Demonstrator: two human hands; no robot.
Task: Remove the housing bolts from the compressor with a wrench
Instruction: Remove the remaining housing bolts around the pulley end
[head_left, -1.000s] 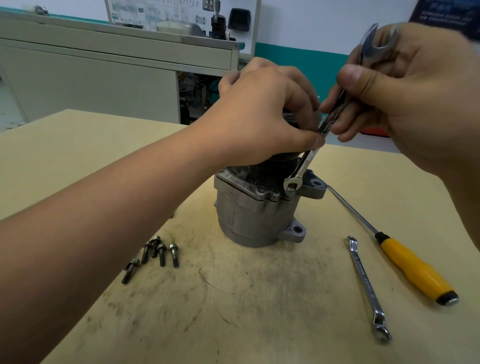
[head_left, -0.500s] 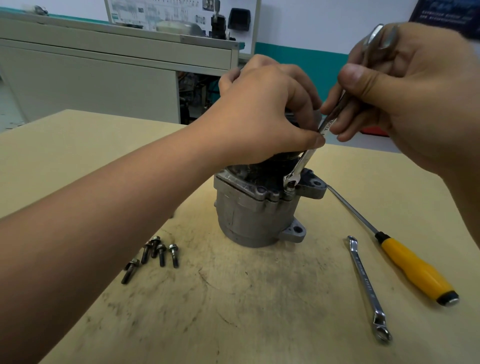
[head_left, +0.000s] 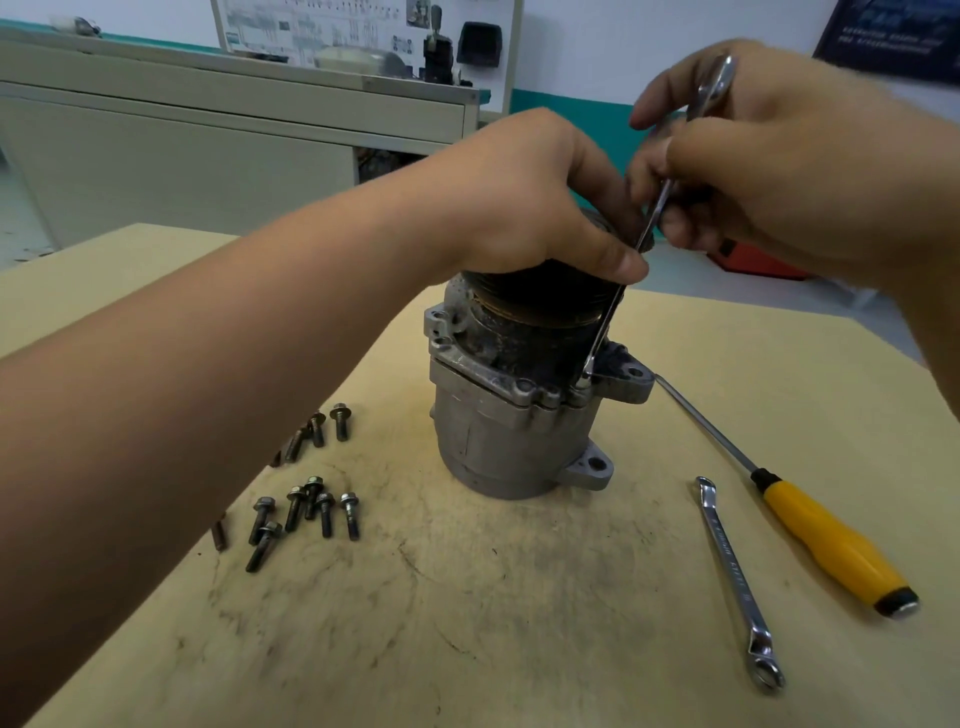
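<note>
A grey metal compressor (head_left: 498, 441) stands upright in the middle of the table, its dark pulley on top. My left hand (head_left: 524, 197) grips the pulley from above, thumb at its right side. My right hand (head_left: 769, 156) holds a slim silver wrench (head_left: 613, 306) near its upper end. The wrench stands almost upright, and its lower end sits on a housing bolt (head_left: 582, 385) at the flange's right front. Several removed bolts (head_left: 306, 512) lie loose on the table to the left.
A second wrench (head_left: 732, 577) and a yellow-handled screwdriver (head_left: 826, 540) lie on the table (head_left: 467, 623) to the right of the compressor. More bolts (head_left: 322, 423) lie further back on the left. A grey cabinet (head_left: 208, 150) stands behind the table.
The view has tilted down, so the compressor and more bolts show. My right hand has swung the wrench's top left, bringing it closer to upright. My left hand stays on the pulley.
</note>
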